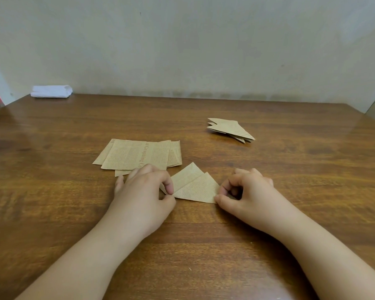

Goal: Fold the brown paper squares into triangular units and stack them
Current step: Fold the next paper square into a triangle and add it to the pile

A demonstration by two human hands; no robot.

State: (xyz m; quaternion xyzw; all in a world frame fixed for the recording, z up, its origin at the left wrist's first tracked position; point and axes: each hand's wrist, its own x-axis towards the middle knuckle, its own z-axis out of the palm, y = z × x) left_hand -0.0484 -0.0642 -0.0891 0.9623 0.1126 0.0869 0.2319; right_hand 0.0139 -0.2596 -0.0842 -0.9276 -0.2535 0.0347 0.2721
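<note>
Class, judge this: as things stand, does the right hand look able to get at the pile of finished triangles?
Probably yes. Bare table lies between the right hand and the finished triangles; but the hand is pinching the half-folded paper, which it must release first.

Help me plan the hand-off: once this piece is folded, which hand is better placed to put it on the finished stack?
Probably the right hand: the finished stack lies on its side, beyond it, while the left hand sits by the unfolded squares. Both pinch the piece.
</note>
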